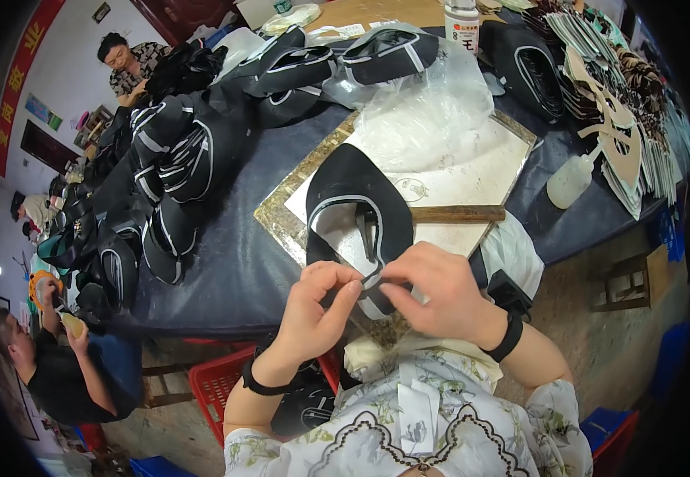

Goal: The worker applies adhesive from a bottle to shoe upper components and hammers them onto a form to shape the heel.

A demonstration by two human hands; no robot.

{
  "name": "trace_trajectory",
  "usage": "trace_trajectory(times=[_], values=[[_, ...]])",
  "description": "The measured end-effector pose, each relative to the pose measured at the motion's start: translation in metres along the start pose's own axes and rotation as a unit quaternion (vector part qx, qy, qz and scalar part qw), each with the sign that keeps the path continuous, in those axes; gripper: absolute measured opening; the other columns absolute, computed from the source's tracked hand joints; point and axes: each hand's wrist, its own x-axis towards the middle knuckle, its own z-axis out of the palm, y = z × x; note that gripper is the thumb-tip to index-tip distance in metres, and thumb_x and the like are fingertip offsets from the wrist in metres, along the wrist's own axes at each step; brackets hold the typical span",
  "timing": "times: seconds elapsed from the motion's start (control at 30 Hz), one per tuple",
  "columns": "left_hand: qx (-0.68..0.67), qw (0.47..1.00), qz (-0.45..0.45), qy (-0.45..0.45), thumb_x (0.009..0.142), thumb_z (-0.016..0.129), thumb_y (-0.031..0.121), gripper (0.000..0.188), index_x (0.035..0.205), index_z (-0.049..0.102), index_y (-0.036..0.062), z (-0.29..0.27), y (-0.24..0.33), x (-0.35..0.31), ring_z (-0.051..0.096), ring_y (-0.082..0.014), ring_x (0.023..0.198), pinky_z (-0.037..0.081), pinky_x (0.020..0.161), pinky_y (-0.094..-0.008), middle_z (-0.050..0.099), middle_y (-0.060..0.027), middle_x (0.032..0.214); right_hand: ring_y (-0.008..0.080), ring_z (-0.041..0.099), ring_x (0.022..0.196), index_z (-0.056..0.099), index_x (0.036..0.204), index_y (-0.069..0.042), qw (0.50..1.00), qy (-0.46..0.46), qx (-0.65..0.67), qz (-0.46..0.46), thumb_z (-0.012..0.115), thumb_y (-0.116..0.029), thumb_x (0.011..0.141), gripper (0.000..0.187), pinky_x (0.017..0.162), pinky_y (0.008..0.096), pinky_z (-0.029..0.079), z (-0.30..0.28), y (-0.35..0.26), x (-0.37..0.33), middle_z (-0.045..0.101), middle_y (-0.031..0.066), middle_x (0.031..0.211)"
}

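A black shoe upper [354, 173] with a light grey edge strip stands in front of me, its pointed end away from me. My left hand [313, 308] pinches the near edge of its opening between thumb and fingers. Close beside it, my right hand [439, 292] pinches the same edge, and the fingertips of both hands almost meet. Behind the upper lies a hammer [458, 214] with a wooden handle; its metal head shows through the opening. Under them is a pale stone slab [505, 159] with a brown patterned rim.
Piled black uppers [194, 151] cover the table's left and far sides. A clear plastic bag [432, 103] lies on the slab's far part. To the right stand a squeeze bottle [571, 183] and stacked cut pieces [623, 119]. A red basket [216, 389] is below left. Other people sit at left.
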Motion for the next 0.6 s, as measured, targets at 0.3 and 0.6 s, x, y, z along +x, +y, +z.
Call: trace_trajectory(times=[0.3,0.6], values=[[0.089,0.985,0.127,-0.079,0.087,0.058,0.006,0.009,0.091,0.065,0.0015,-0.004,0.007,-0.004,0.058,-0.014,0.072,0.032,0.104,-0.0435,0.063,-0.0031,0.074,0.0194,0.054,0.069,0.056,0.079,-0.005,0.954,-0.117,-0.189,-0.202,0.06,-0.009,0.063,0.017,0.054,0.0294,0.043,0.002,0.009,-0.001,0.052,0.0042,0.075],[0.07,0.984,0.123,-0.106,0.086,0.058,0.004,0.013,0.096,0.065,0.0061,-0.02,0.009,0.004,0.056,-0.0138,0.072,0.028,0.104,-0.0432,0.058,-0.0001,0.071,0.0301,0.057,0.083,0.057,0.083,-0.003,0.988,-0.104,0.104,-0.047,0.063,-0.004,0.074,0.012,0.077,0.0395,0.047,-0.001,0.013,0.007,0.058,0.0084,0.084]])
